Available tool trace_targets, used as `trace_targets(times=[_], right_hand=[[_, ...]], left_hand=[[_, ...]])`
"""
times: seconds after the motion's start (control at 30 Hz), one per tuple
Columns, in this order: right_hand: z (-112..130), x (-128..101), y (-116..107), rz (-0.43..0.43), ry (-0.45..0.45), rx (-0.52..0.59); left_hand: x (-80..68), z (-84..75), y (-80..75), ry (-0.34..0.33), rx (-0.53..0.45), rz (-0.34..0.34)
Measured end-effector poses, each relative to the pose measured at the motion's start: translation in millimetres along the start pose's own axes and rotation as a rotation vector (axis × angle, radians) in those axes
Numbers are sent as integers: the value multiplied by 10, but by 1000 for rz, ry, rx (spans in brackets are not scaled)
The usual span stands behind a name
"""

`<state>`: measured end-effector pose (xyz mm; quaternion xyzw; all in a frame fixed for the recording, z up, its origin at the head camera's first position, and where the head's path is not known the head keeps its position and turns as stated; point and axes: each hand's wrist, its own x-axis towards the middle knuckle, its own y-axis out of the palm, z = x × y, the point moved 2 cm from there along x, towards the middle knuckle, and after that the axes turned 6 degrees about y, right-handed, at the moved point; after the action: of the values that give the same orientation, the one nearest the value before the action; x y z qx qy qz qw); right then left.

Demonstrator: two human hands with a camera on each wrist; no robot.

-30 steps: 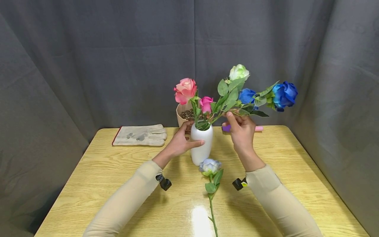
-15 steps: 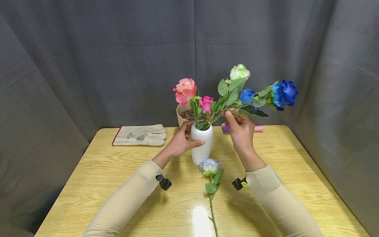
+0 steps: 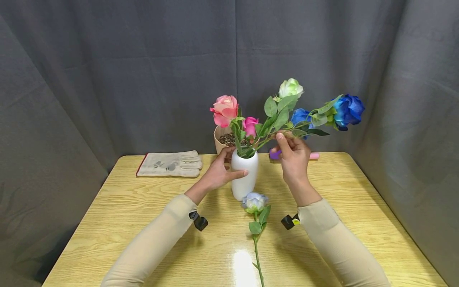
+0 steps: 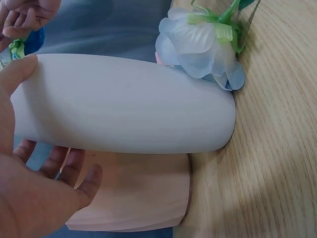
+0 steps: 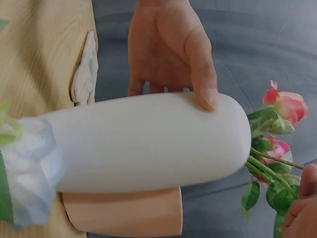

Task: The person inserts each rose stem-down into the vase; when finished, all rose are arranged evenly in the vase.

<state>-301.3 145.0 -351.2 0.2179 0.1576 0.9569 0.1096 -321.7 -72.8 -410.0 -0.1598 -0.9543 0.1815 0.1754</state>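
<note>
My left hand (image 3: pixel 218 170) holds a white vase (image 3: pixel 244 177) near its mouth, thumb across the front and fingers around the far side. My right hand (image 3: pixel 295 159) pinches the stem of a blue rose (image 3: pixel 348 111) that leans out to the right. That stem (image 5: pixel 276 158) runs into the vase mouth in the right wrist view. Also standing in the vase are a coral rose (image 3: pixel 224 111), a magenta rose bud (image 3: pixel 250 126) and a pale green flower (image 3: pixel 290 88). A second blue flower (image 3: pixel 300 116) sits behind the leaves. A pale blue rose (image 3: pixel 255 201) lies before the vase.
Behind the vase stands a tan pot (image 3: pixel 218 139) filled with dark granules. A pale work glove (image 3: pixel 169 164) lies flat at the back left. Purple and pink objects, the pink one (image 3: pixel 314 156) rod-shaped, lie behind my right hand. Grey curtains (image 3: pixel 172 79) enclose the table.
The large blue rose has shifted slightly right and up, with my right hand edging right on its stem. My left hand and the vase have barely moved.
</note>
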Motion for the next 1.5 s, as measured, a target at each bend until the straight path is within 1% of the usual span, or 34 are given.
trace_targets(times=[0.1, 0.17, 0.3, 0.37, 0.43, 0.53, 0.6, 0.77, 0.97, 1.03, 1.17, 1.37, 1.5], right_hand=[[40, 15, -40, -8, -51, 0], [61, 19, -61, -2, -75, -19], [65, 3, -58, 24, -98, -97], [44, -11, -36, 50, -78, -127], [10, -28, -13, 70, -33, -148], [-30, -45, 25, 93, 36, -130], [-44, -52, 50, 99, 83, -94], [-65, -60, 100, 110, 158, -23], [-140, -104, 128, 124, 183, -110], [-174, -119, 130, 121, 196, -118], [-215, -138, 135, 108, 195, -153], [-263, -158, 122, 82, 192, -262], [-301, -182, 111, 90, 183, -317]], left_hand=[[-2, -4, 3, 2, 6, -3], [-4, -10, 0, 3, 11, -6], [-3, -16, -10, 5, 28, -12], [-1, -14, -11, 7, 29, -11], [-2, -14, -8, 7, 27, -4], [-4, -16, -4, 10, 19, 8], [-4, -17, -8, 11, 13, 13], [-10, -30, -20, 8, 9, 11], [-28, -60, -20, 4, 6, 18], [-32, -70, -16, 5, 2, 23], [-30, -67, -12, 9, 5, 23], [-24, -40, -11, 1, 8, 18], [-25, -34, -8, -2, 10, 15]])
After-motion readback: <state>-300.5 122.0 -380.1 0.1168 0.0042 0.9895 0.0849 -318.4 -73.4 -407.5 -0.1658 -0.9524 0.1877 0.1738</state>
